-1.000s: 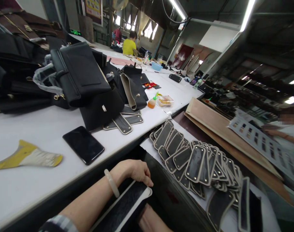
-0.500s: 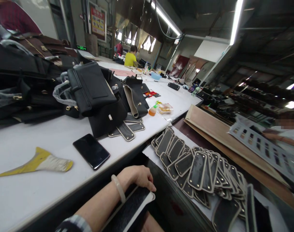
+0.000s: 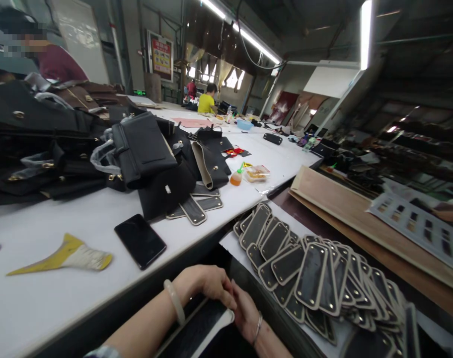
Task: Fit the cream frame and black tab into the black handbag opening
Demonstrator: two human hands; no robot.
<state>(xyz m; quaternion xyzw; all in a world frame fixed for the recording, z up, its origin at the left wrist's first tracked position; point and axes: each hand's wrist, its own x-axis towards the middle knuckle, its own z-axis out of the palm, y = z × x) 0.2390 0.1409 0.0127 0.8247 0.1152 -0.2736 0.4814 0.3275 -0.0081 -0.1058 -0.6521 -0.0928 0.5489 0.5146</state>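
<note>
A long black panel with a pale edge strip (image 3: 198, 330) lies low in front of me, running off the bottom of the view. My left hand (image 3: 211, 284), with a pale bangle at the wrist, curls over its far end with fingers closed on the corner. From the other side, my right hand (image 3: 246, 309), wearing a thin silver bracelet, pinches at the same corner. The fingertips of both hands meet there, and some of the right fingers are hidden. On the right lies a heap of black panels with pale borders and small rivets (image 3: 311, 276).
On the white table (image 3: 81, 303) are a black phone (image 3: 140, 241), a yellow scraper-like piece partly wrapped in white (image 3: 68, 257), stacked black handbags (image 3: 144, 146) and a small bottle of orange liquid (image 3: 236, 177). A board (image 3: 345, 211) and a grey slotted crate (image 3: 416, 226) stand right. Other people work farther back.
My right hand has come up from beneath the panel to its far corner, beside my left fingers. My left hand has stayed on that end. The view has shifted slightly.
</note>
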